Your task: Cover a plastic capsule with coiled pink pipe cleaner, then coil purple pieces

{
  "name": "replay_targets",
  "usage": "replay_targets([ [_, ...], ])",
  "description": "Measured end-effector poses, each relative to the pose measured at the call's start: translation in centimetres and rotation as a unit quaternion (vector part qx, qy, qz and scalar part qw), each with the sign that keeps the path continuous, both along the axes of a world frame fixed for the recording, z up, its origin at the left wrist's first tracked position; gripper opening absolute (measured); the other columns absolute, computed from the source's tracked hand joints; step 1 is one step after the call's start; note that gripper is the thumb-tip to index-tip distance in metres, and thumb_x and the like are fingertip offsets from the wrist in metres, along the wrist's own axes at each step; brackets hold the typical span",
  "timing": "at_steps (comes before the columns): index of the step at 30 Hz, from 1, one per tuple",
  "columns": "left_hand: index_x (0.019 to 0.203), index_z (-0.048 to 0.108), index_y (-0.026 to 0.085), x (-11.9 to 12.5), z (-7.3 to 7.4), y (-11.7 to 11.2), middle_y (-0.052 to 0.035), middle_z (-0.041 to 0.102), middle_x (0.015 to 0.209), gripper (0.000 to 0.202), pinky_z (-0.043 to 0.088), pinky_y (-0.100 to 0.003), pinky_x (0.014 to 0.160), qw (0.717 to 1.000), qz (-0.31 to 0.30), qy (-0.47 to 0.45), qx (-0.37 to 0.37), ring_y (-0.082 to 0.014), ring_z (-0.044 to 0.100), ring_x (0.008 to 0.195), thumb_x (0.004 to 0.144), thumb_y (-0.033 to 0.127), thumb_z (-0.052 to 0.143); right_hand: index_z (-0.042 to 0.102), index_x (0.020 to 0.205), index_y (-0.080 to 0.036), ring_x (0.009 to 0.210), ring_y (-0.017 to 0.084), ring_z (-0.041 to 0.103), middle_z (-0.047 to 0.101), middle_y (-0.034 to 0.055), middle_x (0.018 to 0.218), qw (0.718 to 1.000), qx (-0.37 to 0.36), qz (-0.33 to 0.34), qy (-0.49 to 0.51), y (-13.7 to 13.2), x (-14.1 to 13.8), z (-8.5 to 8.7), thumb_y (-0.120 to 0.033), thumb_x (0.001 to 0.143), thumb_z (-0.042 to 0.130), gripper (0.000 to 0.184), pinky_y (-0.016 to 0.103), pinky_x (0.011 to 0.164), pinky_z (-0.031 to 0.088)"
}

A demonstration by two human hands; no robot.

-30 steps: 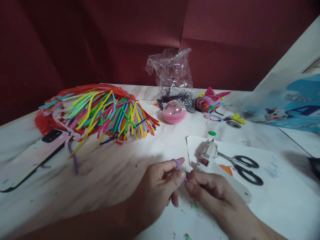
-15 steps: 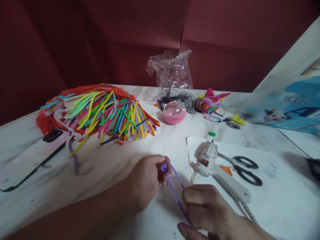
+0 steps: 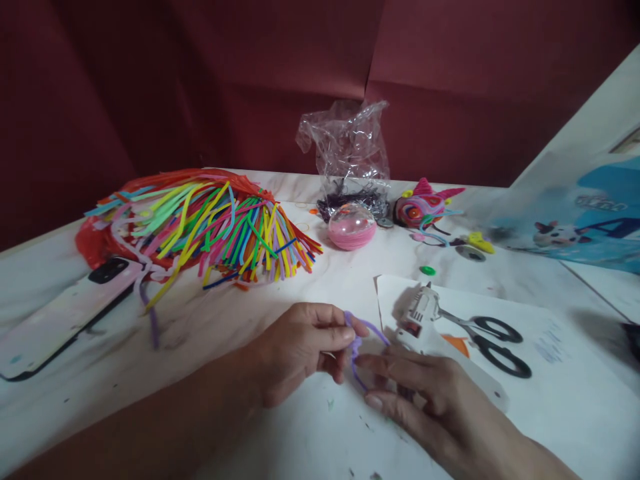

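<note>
A purple pipe cleaner (image 3: 355, 347), partly coiled, stretches between my two hands above the white table (image 3: 210, 400). My left hand (image 3: 310, 347) pinches its coiled part between thumb and fingers. Two loose lengths run from there to my right hand (image 3: 415, 393), whose fingers are closed on them; just how they grip is partly hidden. Right behind my right hand, a white glue gun (image 3: 423, 307) lies on a sheet of paper (image 3: 575, 393). Black-handled scissors (image 3: 500, 340) rest beside it, with an orange scrap (image 3: 455, 345) between.
A red bag of many-coloured pipe cleaners (image 3: 240, 233) lies at the back left beside a phone (image 3: 65, 313). Behind my hands sit a pink-wrapped clear ball (image 3: 353, 230), a clear plastic bag (image 3: 350, 147) and a colourful horned figure (image 3: 423, 203). A blue printed package (image 3: 590, 220) stands at right.
My right hand has risen closer to my left, and the lengths between them are shorter and more bowed. My left hand has turned, showing the coiled part from its side.
</note>
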State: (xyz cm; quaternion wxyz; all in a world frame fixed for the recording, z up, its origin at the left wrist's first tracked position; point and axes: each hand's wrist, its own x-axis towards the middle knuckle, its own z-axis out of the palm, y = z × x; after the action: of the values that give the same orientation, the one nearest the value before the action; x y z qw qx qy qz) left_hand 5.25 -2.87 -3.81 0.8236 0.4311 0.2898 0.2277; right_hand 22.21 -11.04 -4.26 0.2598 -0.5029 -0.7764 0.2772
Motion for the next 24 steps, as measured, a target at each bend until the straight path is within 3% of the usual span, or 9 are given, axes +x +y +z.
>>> replay_targets([
  [4,0.07,0.058,0.012,0.5,-0.3,-0.5,-0.0013,0.06,0.062,0.013,0.041,-0.021,0.045,1.0,-0.009,0.013,-0.004,-0.0089,0.054,0.046,0.068,0.024,0.062,0.06,0.109,-0.024,0.063,0.014,0.059,0.066,0.003,0.09,0.997,0.042,-0.06,0.016,0.0,0.2,0.2,-0.032,0.089,0.051,0.023,0.023,0.057,0.049],
  [6,0.07,0.055,0.013,0.6,-0.6,-0.7,-0.0026,0.062,0.064,0.016,0.043,-0.022,0.046,0.999,-0.037,0.011,0.001,-0.0103,0.057,0.048,0.069,0.028,0.062,0.058,0.113,-0.026,0.084,0.021,0.062,0.066,0.0043,0.099,0.995,0.08,-0.065,0.002,0.1,0.2,0.1,-0.034,0.086,0.054,0.028,0.031,0.074,0.051],
  [8,0.071,0.054,0.014,0.6,-0.8,-0.9,0.0,0.059,0.056,0.016,0.043,-0.021,0.046,0.997,-0.066,0.007,0.023,-0.0097,0.056,0.046,0.069,0.028,0.062,0.063,0.105,-0.028,0.112,0.028,0.05,0.064,0.004,0.108,0.993,0.105,-0.043,-0.014,0.3,0.2,0.2,-0.034,0.084,0.057,0.022,0.045,0.098,0.036],
  [9,0.071,0.055,0.014,0.6,-0.9,-1.0,0.0018,0.057,0.052,0.015,0.043,-0.02,0.045,0.996,-0.076,0.009,0.036,-0.0089,0.055,0.044,0.069,0.027,0.062,0.066,0.099,-0.029,0.117,0.028,0.045,0.063,0.0032,0.108,0.995,0.094,-0.028,-0.008,0.4,0.1,0.2,-0.034,0.085,0.058,0.017,0.048,0.102,0.029],
  [14,0.069,0.055,0.014,0.5,-0.7,-1.2,0.0032,0.053,0.049,0.015,0.04,-0.019,0.042,0.988,-0.111,0.045,0.101,-0.0071,0.049,0.04,0.07,0.028,0.059,0.068,0.086,-0.025,0.091,0.017,0.057,0.064,0.0013,0.092,0.99,-0.04,0.065,0.114,0.6,-0.1,0.9,-0.024,0.091,0.048,0.021,0.033,0.089,0.042],
  [19,0.057,0.048,0.017,0.7,-0.8,-1.7,0.0031,0.05,0.043,0.011,0.035,-0.019,0.04,0.972,-0.043,0.158,0.167,-0.0084,0.047,0.039,0.065,0.023,0.051,0.065,0.085,-0.021,0.089,0.017,0.056,0.061,0.0043,0.092,0.994,-0.008,0.052,0.101,0.2,-0.5,1.0,-0.014,0.09,0.045,0.021,0.03,0.083,0.042],
  [24,0.047,0.044,0.018,0.7,-1.5,-0.9,0.0041,0.045,0.034,0.013,0.026,-0.019,0.035,0.955,0.079,0.214,0.189,-0.0077,0.041,0.033,0.06,0.014,0.047,0.049,0.064,-0.019,0.076,0.015,0.055,0.056,0.0017,0.077,0.992,0.014,0.061,0.114,-0.5,-1.1,1.3,-0.012,0.084,0.05,0.021,0.027,0.073,0.043],
])
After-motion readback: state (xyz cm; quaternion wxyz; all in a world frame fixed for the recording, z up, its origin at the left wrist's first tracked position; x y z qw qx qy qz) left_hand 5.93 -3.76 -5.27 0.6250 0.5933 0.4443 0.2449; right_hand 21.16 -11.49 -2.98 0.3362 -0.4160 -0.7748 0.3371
